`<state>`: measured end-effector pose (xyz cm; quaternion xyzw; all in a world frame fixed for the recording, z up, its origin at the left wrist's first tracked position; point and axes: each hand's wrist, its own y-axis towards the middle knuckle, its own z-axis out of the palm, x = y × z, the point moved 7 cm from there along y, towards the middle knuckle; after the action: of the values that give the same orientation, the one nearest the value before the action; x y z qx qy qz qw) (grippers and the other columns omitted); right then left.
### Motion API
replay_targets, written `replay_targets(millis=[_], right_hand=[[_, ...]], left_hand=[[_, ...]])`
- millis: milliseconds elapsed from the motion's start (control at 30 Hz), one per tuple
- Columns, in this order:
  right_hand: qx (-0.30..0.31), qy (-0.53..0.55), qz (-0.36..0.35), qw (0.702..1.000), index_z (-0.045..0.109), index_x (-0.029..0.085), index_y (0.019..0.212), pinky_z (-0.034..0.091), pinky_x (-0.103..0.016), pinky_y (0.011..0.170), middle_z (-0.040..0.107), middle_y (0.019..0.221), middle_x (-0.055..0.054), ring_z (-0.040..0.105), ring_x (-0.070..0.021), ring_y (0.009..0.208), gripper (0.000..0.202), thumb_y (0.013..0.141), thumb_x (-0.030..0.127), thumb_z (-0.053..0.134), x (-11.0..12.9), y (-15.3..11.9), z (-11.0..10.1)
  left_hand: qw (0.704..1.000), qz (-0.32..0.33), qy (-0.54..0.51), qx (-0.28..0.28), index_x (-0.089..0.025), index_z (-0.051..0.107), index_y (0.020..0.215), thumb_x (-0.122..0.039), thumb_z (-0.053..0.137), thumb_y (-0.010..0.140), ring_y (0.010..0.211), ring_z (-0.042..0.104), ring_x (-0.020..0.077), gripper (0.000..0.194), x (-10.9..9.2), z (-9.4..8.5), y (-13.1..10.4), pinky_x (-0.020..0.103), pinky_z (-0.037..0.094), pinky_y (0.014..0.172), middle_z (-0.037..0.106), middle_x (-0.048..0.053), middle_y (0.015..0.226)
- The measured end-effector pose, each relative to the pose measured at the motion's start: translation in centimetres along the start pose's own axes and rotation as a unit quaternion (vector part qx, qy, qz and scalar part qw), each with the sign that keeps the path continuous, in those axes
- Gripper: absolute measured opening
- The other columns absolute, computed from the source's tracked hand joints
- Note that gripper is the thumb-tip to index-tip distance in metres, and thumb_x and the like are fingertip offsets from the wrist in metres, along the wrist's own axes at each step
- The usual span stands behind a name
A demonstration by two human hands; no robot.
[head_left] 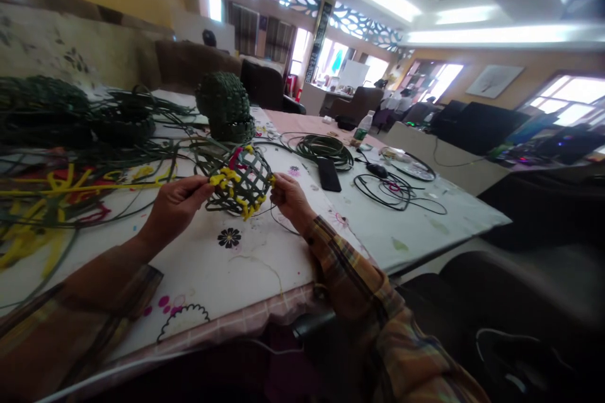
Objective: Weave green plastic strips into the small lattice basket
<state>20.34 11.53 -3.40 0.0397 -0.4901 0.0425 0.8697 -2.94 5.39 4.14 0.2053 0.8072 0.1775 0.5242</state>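
A small open-weave basket (253,177) of dark green strips, with yellow pieces along its edges and a red bit near its top, is held up over the white flowered tablecloth (255,252). On its left side, my left hand (177,204) pinches a yellow part between thumb and fingers. My right hand (289,196) grips the yellow edge at the right side, fingers closed. Just behind it stands a tightly woven dark green piece (224,104). Loose green strips spread out beside the basket, partly behind it.
Yellow strips (38,233) and green woven pieces (42,110) lie at the left. To the right are a coil of green strip (321,148), a black phone (329,175), a thinner dark coil (382,191) and a plastic bottle (363,128). The table's front edge is near my forearms.
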Motion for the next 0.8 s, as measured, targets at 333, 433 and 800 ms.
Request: replay_targets(millis=[333, 433, 800], right_hand=[[-0.067, -0.044, -0.129, 0.988, 0.062, 0.020, 0.074, 0.012, -0.019, 0.042, 0.036, 0.055, 0.011, 0.021, -0.0030, 0.046, 0.028, 0.071, 0.036, 0.085, 3.2, -0.7, -0.7], [-0.059, -0.083, -0.143, 0.985, 0.066, 0.019, 0.074, 0.013, -0.021, 0.043, 0.036, 0.055, 0.011, 0.022, -0.0037, 0.047, 0.028, 0.071, 0.040, 0.084, 3.3, -1.1, -0.2], [-0.023, -0.168, -0.154, 0.973, 0.076, 0.018, 0.075, 0.020, -0.023, 0.046, 0.043, 0.055, 0.007, 0.029, -0.0059, 0.051, 0.027, 0.072, 0.044, 0.082, 2.1, -2.4, 2.2]], left_hand=[[0.993, -0.027, -0.017, -0.114, -0.034, 0.070, 0.103, -0.043, 0.068, 0.088, 0.072, 0.062, 0.0229, 0.018, 3.0, -1.4, 0.0, 0.042, 0.052, 0.071, 0.069, 0.004, 0.097], [0.992, -0.002, 0.012, -0.128, -0.036, 0.071, 0.102, -0.045, 0.067, 0.091, 0.082, 0.064, 0.0264, 0.015, 2.7, -2.0, -0.3, 0.045, 0.052, 0.077, 0.069, 0.005, 0.107], [0.987, 0.069, 0.087, -0.118, -0.034, 0.071, 0.097, -0.044, 0.069, 0.092, 0.078, 0.056, 0.0256, 0.012, 0.8, -1.3, -0.3, 0.042, 0.046, 0.076, 0.063, 0.007, 0.096]])
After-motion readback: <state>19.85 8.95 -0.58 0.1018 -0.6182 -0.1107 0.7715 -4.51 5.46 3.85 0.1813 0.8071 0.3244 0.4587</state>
